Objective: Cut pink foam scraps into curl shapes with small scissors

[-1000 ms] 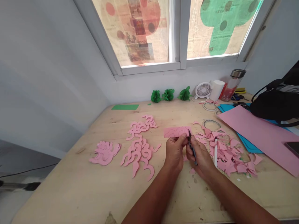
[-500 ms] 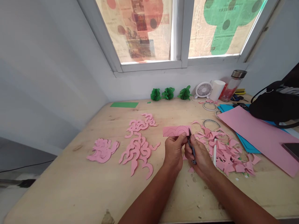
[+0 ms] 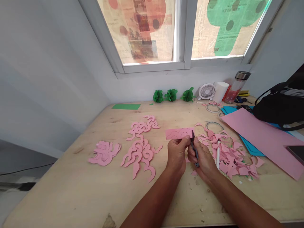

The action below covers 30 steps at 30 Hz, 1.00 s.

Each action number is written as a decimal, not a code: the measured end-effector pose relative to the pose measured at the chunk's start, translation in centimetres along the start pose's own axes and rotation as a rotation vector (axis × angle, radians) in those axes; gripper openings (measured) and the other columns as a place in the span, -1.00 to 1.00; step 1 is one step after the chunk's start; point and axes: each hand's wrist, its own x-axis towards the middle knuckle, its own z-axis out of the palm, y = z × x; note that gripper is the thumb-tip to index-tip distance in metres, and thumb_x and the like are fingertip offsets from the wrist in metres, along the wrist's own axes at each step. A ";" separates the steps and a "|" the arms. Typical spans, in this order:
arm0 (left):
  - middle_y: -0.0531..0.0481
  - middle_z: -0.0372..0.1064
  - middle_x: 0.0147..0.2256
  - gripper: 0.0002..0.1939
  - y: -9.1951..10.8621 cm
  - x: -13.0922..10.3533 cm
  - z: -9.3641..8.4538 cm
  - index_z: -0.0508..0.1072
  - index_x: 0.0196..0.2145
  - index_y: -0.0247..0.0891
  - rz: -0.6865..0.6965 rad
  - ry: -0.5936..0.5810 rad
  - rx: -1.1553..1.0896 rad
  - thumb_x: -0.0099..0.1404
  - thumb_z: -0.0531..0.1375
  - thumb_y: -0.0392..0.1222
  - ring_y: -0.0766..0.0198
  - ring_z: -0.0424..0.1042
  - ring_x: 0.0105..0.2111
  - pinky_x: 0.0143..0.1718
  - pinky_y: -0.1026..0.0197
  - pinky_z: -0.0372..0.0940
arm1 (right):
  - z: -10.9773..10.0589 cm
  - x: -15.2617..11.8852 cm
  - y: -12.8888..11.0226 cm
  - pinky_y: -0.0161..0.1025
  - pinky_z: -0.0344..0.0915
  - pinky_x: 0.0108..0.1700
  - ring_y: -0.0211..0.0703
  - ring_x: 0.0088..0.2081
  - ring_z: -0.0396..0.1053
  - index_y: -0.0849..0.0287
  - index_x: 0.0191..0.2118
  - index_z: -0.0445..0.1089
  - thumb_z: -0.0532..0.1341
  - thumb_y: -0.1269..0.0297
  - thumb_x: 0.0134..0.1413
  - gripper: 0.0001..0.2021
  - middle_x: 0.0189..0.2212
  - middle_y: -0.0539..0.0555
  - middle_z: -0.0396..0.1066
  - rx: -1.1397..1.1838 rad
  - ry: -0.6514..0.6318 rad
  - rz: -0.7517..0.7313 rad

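While your left hand [image 3: 177, 155] pinches the pink paper strip [image 3: 173, 134] at its lower edge, with thumb and fingers closed on it, your right hand [image 3: 203, 155] has its fingers wrapped around the dark scissors [image 3: 196, 155], whose blades are at the strip's right end. How far these blades are open, I cannot tell. The strip is over the wooden table [image 3: 95, 196], between the curly pink cut-outs [image 3: 137, 155] and the pink scraps [image 3: 234, 158].
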 end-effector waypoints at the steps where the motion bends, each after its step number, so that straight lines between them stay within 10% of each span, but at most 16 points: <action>1: 0.10 0.12 -0.71 -0.69 0.1 0.0 0.0 0.27 -0.67 -0.34 0.000 0.001 -0.004 -0.04 0.27 -0.08 0.44 0.13 -0.70 -0.63 0.34 0.11 | 0.0 0.0 0.0 -0.36 -0.11 -0.64 -0.40 -0.71 -0.10 0.18 -0.67 0.13 0.09 -0.07 0.04 -0.54 -0.77 -0.12 -0.02 -0.001 -0.003 0.001; 30: 0.08 0.14 -0.79 -0.62 1.4 -1.0 0.9 0.26 -0.71 -0.32 -0.109 -0.006 -0.025 -0.10 0.29 0.01 0.40 0.16 -0.78 -0.78 0.36 0.06 | 0.3 -0.2 -0.2 -0.36 -0.14 -0.64 -0.39 -0.71 -0.12 0.18 -0.69 0.12 0.08 -0.16 -0.01 -0.49 -0.78 -0.12 -0.04 0.000 -0.013 0.023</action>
